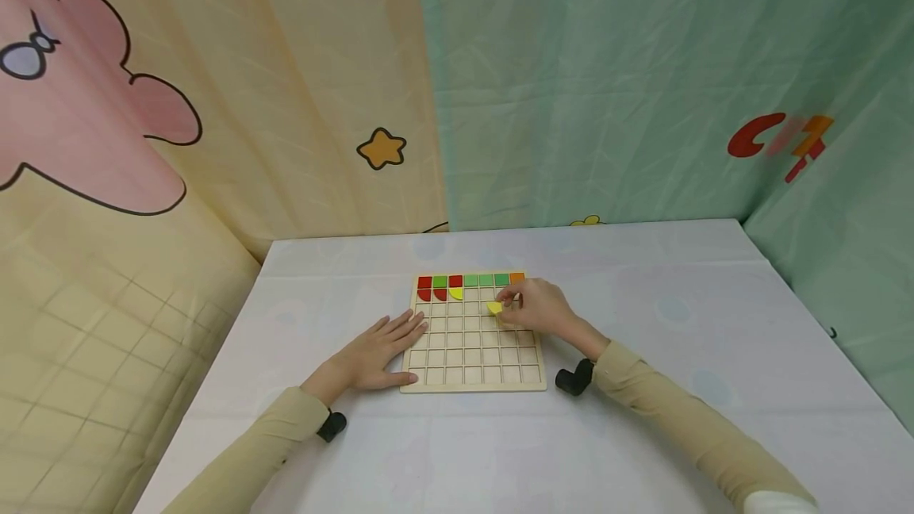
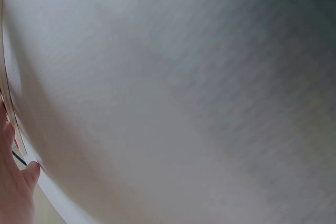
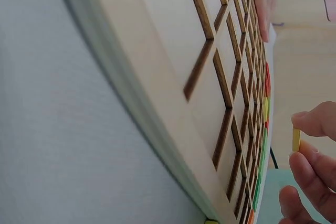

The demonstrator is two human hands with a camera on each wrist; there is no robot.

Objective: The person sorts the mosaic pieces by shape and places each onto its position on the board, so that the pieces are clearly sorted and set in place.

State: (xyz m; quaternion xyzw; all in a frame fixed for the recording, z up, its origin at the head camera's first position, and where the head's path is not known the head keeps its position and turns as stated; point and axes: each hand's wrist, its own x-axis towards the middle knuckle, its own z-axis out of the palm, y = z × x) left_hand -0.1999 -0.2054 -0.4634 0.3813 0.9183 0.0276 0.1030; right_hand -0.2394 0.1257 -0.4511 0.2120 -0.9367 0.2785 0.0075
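A wooden grid board point(image 1: 473, 357) lies on the table. My left hand point(image 1: 378, 354) rests at its left edge with fingers spread, the fingertips over the border. Over the upper right cells, my right hand point(image 1: 537, 308) pinches a small flat yellow piece point(image 1: 493, 308) between thumb and finger. In the right wrist view that yellow piece point(image 3: 296, 140) shows edge-on, held above the board. Red, green and orange squares fill the board's top row, such as a red square point(image 1: 424, 282) and an orange square point(image 1: 516, 278). Below sit two red rounded pieces and a yellow rounded piece point(image 1: 456, 293).
A white cloth covers the table point(image 1: 457, 450). Black wrist devices sit by each cuff, one at the right wrist point(image 1: 574, 377) beside the board's right edge. Printed curtains point(image 1: 571, 86) hang behind the table and along both sides.
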